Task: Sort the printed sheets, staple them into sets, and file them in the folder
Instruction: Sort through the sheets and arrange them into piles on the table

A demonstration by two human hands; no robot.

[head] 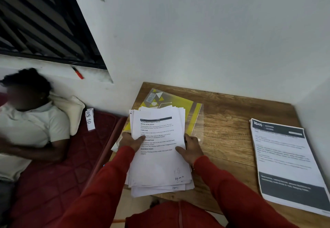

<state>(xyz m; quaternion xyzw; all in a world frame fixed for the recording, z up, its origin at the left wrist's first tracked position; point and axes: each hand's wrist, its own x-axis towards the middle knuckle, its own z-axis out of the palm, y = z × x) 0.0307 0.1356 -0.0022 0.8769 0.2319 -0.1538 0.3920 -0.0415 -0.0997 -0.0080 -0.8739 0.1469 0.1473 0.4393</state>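
A plain pale wall [196, 31] fills the view from twelve to three o'clock, lit dimly and evenly. At ten o'clock a dark-framed window [44, 19] with slanted bars sits above a white sill [59, 70], where a red pen [78, 73] lies. A wooden table [228, 120] with visible grain occupies the corner at four o'clock. At eight o'clock lies a dark red quilted mattress [59, 165], a cream pillow [71, 110] against the wall, a person in a white shirt [34, 120] reclining there.

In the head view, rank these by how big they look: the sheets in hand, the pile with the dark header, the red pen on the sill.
1-2. held stack of sheets and dark-header pile: look alike; unranked.
3. red pen: smallest, though farther away.
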